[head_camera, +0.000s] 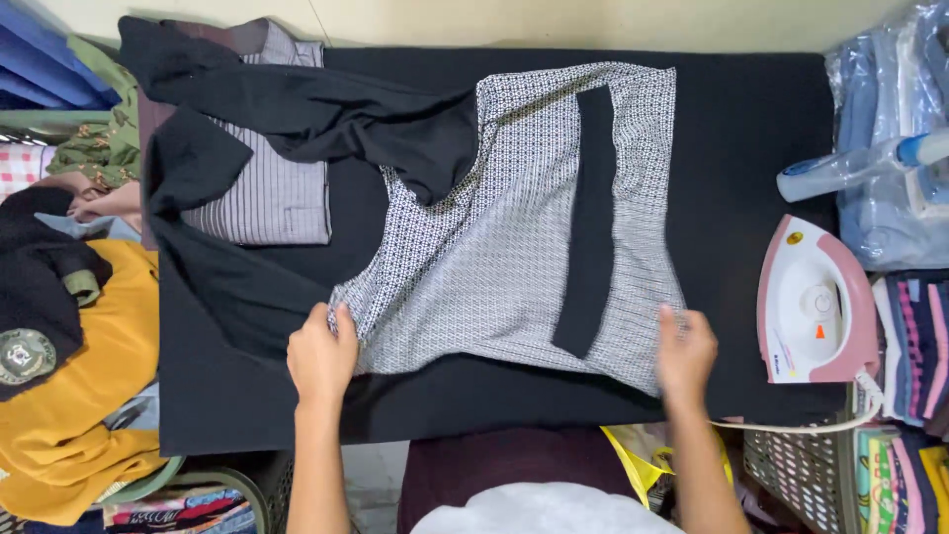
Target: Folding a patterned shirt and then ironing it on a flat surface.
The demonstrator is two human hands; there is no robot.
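Head view: one frame, looking straight down at the work.
Packages: clear plastic bags (885,89) of folded blue cloth sit at the far right edge, with a pale spray bottle (860,166) with a blue cap lying across them, its long axis left to right.
Labels: a round green and cream badge (24,354) shows on a dark cap at the left edge; a small round yellow sticker (794,238) sits near the tip of the iron.
Garment: a black-and-white patterned garment (494,257) lies flat in the middle of the surface, its long axis running from the near edge to the far edge; a black band (591,222) runs the same way down its right part, and a black sleeve (297,109) sweeps off to the far left.
Left hand (321,356): fingers curled, pinching the garment's near left corner.
Right hand (685,354): blurred, fingers on the garment's near right corner; I cannot tell whether it grips or only presses.
Iron (816,302): pink and white, lying on the right of the surface, tip pointing to the far edge.
Surface (751,119): covered in black cloth, also bearing a folded striped grey shirt (267,188) at the far left.
Room: a yellow garment (89,396) is heaped at the left, stacked folded cloth (914,336) at the right, a pale wall beyond.
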